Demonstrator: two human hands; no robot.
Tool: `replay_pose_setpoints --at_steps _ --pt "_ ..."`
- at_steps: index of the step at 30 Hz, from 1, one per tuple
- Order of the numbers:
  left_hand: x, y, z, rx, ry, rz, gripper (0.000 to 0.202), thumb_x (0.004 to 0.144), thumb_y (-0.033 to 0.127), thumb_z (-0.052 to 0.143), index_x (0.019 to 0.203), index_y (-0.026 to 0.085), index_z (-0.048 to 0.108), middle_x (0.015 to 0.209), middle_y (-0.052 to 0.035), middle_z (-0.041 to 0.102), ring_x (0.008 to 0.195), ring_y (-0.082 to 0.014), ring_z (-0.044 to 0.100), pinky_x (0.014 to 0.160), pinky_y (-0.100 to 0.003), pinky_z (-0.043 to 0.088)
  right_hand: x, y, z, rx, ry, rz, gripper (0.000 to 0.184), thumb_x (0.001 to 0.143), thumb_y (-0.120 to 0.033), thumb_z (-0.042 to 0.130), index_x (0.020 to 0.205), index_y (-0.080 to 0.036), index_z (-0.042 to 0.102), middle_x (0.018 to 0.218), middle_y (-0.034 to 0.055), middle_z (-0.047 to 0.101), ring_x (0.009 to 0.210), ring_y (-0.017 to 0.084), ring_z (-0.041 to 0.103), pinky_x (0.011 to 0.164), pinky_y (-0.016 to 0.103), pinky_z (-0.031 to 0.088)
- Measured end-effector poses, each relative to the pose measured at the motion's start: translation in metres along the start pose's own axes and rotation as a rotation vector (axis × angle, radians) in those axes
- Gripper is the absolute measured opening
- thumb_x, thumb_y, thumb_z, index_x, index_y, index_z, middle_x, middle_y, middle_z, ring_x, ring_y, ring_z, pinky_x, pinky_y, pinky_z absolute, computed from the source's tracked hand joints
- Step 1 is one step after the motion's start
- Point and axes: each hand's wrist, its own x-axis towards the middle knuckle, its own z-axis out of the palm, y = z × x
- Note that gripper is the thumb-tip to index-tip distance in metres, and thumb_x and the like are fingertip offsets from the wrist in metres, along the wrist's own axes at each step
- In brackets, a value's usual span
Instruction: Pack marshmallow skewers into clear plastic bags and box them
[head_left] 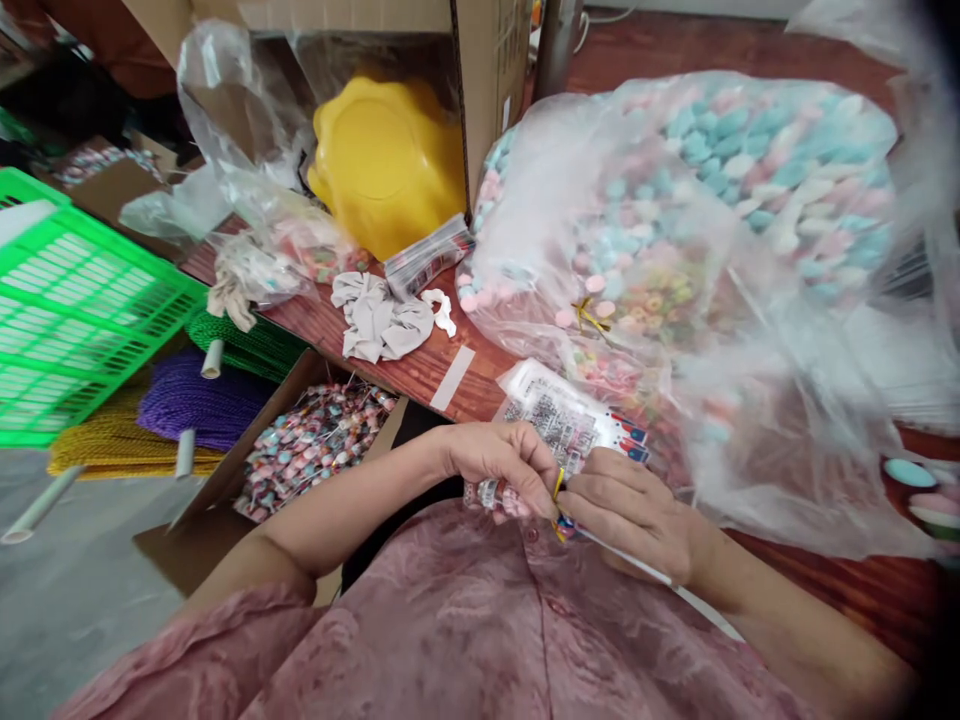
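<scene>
Both hands are just below the middle of the frame, the left hand (510, 462) and right hand (634, 510) each with fingertips pinched on a gold tie (559, 485). Right beside it, under the left one, there's a small clear packet (499, 497) of pinkish pieces. A white stick (634, 562) pokes out toward the lower right. Printed bags (562, 412) lie just above on the surface (484, 382), and a huge plastic bag (540, 200) of pastel pieces hogs the upper right.

Fingers (536, 482) partly cover the candy pack (510, 501); the green crate (97, 262) is cropped.
</scene>
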Motion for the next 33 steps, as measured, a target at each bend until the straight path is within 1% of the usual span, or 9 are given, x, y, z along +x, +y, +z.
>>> replay_pose_setpoints --at_steps 6,11,16,21,24,26,28,30,33 --pt "-0.001 0.002 0.002 0.096 -0.035 -0.047 0.022 0.054 0.029 0.087 0.059 0.017 0.070 0.049 0.0010 0.061 0.038 -0.0100 0.053 0.037 -0.020 0.049 0.006 -0.005 -0.004 0.008 -0.014 -0.035 0.026 0.095 -0.011 0.039 0.113 -0.014 0.056 0.076 0.0067 0.065 0.074 0.019 0.059 0.064 0.035 0.046" --pt "-0.001 -0.004 0.002 0.164 -0.017 -0.055 0.020 0.057 0.028 0.085 0.060 0.017 0.069 0.049 0.0013 0.061 0.040 -0.0104 0.053 0.040 -0.021 0.049 0.002 -0.007 0.005 -0.001 -0.104 0.020 0.021 0.095 -0.009 0.038 0.097 -0.014 0.059 0.071 0.0058 0.060 0.064 0.017 0.048 0.057 0.032 0.039" --pt "-0.007 0.005 -0.001 0.340 0.002 0.079 0.018 0.063 0.034 0.081 0.062 0.019 0.071 0.052 0.0014 0.062 0.045 -0.0123 0.055 0.042 -0.022 0.046 0.006 -0.003 0.001 -0.121 -0.200 0.052 0.023 0.095 -0.010 0.038 0.091 -0.016 0.059 0.083 0.0072 0.060 0.075 0.017 0.052 0.064 0.032 0.042" --pt "-0.026 0.040 0.001 1.021 0.128 0.184 0.018 0.072 0.031 0.073 0.058 0.021 0.068 0.049 0.0013 0.059 0.047 -0.0129 0.054 0.045 -0.022 0.040 0.015 -0.002 -0.009 -0.255 -0.467 -0.017 0.018 0.093 -0.008 0.041 0.088 -0.015 0.057 0.078 0.0044 0.058 0.067 0.017 0.048 0.059 0.032 0.035" --pt "-0.033 0.050 0.026 1.602 0.452 0.217 0.013 0.081 0.022 0.063 0.069 0.018 0.068 0.064 -0.0044 0.062 0.061 -0.0180 0.058 0.060 -0.029 0.045 0.015 0.011 -0.008 -0.400 -0.509 0.038 0.016 0.088 -0.007 0.044 0.087 -0.016 0.057 0.074 0.0047 0.057 0.064 0.017 0.048 0.056 0.031 0.031" --pt "-0.032 0.045 0.048 1.861 0.800 0.306 0.014 0.082 0.011 0.055 0.086 0.015 0.067 0.087 -0.0108 0.065 0.083 -0.0242 0.060 0.076 -0.037 0.047 0.013 0.029 -0.008 -0.511 -0.425 0.159 0.016 0.085 -0.005 0.045 0.082 -0.016 0.056 0.072 0.0053 0.057 0.061 0.017 0.047 0.054 0.030 0.028" --pt "-0.025 0.032 0.064 1.946 1.003 0.375 0.023 0.083 0.010 0.050 0.101 0.014 0.064 0.100 -0.0135 0.063 0.093 -0.0271 0.057 0.082 -0.043 0.047 0.013 0.048 -0.010 -0.571 -0.214 0.321 0.018 0.082 -0.003 0.044 0.076 -0.017 0.054 0.067 0.0047 0.056 0.059 0.016 0.047 0.053 0.029 0.028" --pt "-0.012 0.018 0.065 1.860 1.065 0.438 0.018 0.087 0.019 0.052 0.099 0.015 0.065 0.104 -0.0136 0.061 0.098 -0.0280 0.055 0.083 -0.043 0.048 0.017 0.058 -0.013 -0.503 0.062 0.486 0.019 0.083 -0.005 0.043 0.075 -0.018 0.053 0.064 0.0027 0.055 0.058 0.015 0.048 0.054 0.028 0.032" --pt "0.010 0.004 0.041 1.496 1.025 0.563 0.021 0.091 0.026 0.051 0.083 0.016 0.068 0.084 -0.0086 0.063 0.085 -0.0226 0.057 0.077 -0.037 0.049 0.030 0.045 -0.011 -0.240 0.359 0.653 0.014 0.089 -0.013 0.046 0.080 -0.020 0.054 0.068 0.0004 0.057 0.060 0.014 0.053 0.058 0.026 0.039"
